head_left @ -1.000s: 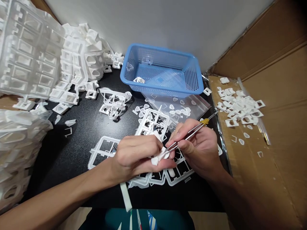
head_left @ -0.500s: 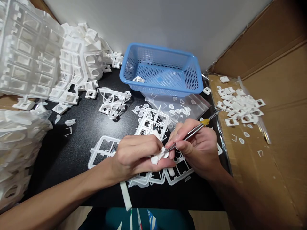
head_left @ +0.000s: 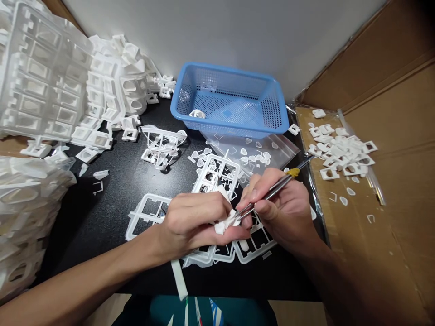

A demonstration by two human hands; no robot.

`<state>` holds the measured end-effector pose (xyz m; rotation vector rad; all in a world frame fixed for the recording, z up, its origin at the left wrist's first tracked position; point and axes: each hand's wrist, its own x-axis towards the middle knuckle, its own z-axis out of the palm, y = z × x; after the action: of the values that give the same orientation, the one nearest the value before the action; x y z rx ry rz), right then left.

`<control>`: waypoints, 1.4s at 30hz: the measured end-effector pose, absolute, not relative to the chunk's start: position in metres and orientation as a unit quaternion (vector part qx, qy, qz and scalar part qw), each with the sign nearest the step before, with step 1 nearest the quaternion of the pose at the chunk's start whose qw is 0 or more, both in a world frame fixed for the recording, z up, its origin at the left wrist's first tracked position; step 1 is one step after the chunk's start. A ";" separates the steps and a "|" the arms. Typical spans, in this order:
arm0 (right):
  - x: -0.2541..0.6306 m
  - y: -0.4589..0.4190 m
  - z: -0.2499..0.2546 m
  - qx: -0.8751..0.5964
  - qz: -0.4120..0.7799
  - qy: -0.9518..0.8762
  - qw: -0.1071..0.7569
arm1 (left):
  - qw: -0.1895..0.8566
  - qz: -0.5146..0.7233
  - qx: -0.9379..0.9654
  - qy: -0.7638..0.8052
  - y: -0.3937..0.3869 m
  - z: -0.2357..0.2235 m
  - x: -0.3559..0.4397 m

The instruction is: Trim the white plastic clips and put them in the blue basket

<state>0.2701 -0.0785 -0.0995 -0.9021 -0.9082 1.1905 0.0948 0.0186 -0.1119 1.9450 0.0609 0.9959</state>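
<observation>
Pinched in the fingers of my left hand (head_left: 197, 215) is a small white plastic part (head_left: 224, 223), much of it covered by the fingers. My right hand (head_left: 280, 210) grips metal tweezers (head_left: 277, 186) with a yellow wrap near the back end. The tweezer tips touch or lie just over the right side of the white part; whether they hold anything there I cannot make out. Beneath both hands lie white plastic sprue frames (head_left: 149, 206), along with small clear rounded pieces (head_left: 253, 158) partly on a clear plastic bag (head_left: 282, 149).
A blue perforated basket (head_left: 231, 129) with a white part inside stands at the back. Stacked white moulded sheets (head_left: 44, 77) rise on the left. A pile of white parts (head_left: 343, 154) lies on cardboard to the right. A white strip (head_left: 179, 279) lies near the front edge.
The tweezer tips have spread slightly apart at the white part. Both hands stay almost in place; the whole view has shifted a little.
</observation>
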 end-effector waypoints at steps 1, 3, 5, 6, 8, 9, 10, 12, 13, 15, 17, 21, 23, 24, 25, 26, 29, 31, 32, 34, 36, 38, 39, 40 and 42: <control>0.270 -0.079 -0.099 -0.401 0.518 -0.404 0.639 | 0.459 0.404 0.790 0.025 0.019 -0.112 0.095; 0.270 -0.078 -0.100 -0.408 0.509 -0.412 0.636 | 0.458 0.403 0.792 0.024 0.019 -0.112 0.095; 0.270 -0.078 -0.101 -0.412 0.501 -0.415 0.638 | 0.460 0.402 0.791 0.020 0.020 -0.112 0.095; 0.269 -0.077 -0.101 -0.413 0.499 -0.416 0.638 | 0.461 0.402 0.791 0.018 0.020 -0.112 0.095; 0.270 -0.077 -0.102 -0.415 0.496 -0.419 0.638 | 0.462 0.401 0.791 0.021 0.020 -0.113 0.094; 0.270 -0.077 -0.102 -0.416 0.494 -0.421 0.637 | 0.460 0.402 0.791 0.024 0.020 -0.113 0.094; 0.270 -0.077 -0.102 -0.418 0.492 -0.424 0.635 | 0.458 0.401 0.793 0.027 0.020 -0.113 0.095; 0.270 -0.077 -0.102 -0.421 0.485 -0.429 0.635 | 0.453 0.402 0.795 0.025 0.019 -0.114 0.095; 0.270 -0.077 -0.101 -0.423 0.482 -0.430 0.635 | 0.453 0.401 0.796 0.022 0.019 -0.114 0.095; 0.270 -0.077 -0.101 -0.426 0.480 -0.429 0.635 | 0.453 0.399 0.797 0.018 0.019 -0.113 0.096; 0.270 -0.078 -0.101 -0.430 0.481 -0.425 0.635 | 0.455 0.399 0.796 0.021 0.019 -0.113 0.096; 0.269 -0.077 -0.102 -0.405 0.516 -0.391 0.646 | 0.461 0.390 0.797 0.019 0.019 -0.112 0.095; 0.270 -0.076 -0.101 -0.375 0.547 -0.360 0.656 | 0.463 0.387 0.797 0.020 0.019 -0.113 0.095; 0.271 -0.075 -0.100 -0.365 0.554 -0.349 0.661 | 0.465 0.387 0.796 0.020 0.020 -0.114 0.095; 0.272 -0.075 -0.099 -0.363 0.553 -0.345 0.666 | 0.468 0.387 0.795 0.020 0.020 -0.114 0.095; 0.272 -0.074 -0.098 -0.370 0.544 -0.347 0.669 | 0.471 0.389 0.792 0.017 0.021 -0.115 0.095; 0.274 -0.075 -0.099 -0.395 0.507 -0.381 0.665 | 0.479 0.401 0.781 0.011 0.022 -0.116 0.096; 0.274 -0.075 -0.101 -0.406 0.489 -0.404 0.658 | 0.476 0.403 0.781 0.014 0.022 -0.115 0.097; 0.273 -0.076 -0.102 -0.412 0.482 -0.413 0.653 | 0.474 0.402 0.783 0.015 0.022 -0.115 0.097; 0.272 -0.077 -0.103 -0.430 0.469 -0.425 0.644 | 0.470 0.400 0.787 0.018 0.022 -0.114 0.097; 0.272 -0.077 -0.104 -0.443 0.459 -0.432 0.638 | 0.471 0.394 0.789 0.020 0.022 -0.113 0.096; 0.272 -0.078 -0.103 -0.448 0.453 -0.435 0.636 | 0.474 0.391 0.789 0.020 0.022 -0.112 0.096; 0.272 -0.078 -0.102 -0.450 0.451 -0.437 0.635 | 0.474 0.391 0.789 0.019 0.022 -0.112 0.096; 0.273 -0.078 -0.102 -0.450 0.448 -0.440 0.634 | 0.474 0.391 0.789 0.019 0.022 -0.112 0.096; 0.273 -0.078 -0.101 -0.454 0.443 -0.448 0.630 | 0.472 0.393 0.789 0.018 0.022 -0.112 0.096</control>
<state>0.2735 -0.0783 -0.1010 -1.0391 -1.0266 1.0136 0.0965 0.0223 -0.1122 1.9324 0.0436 0.9631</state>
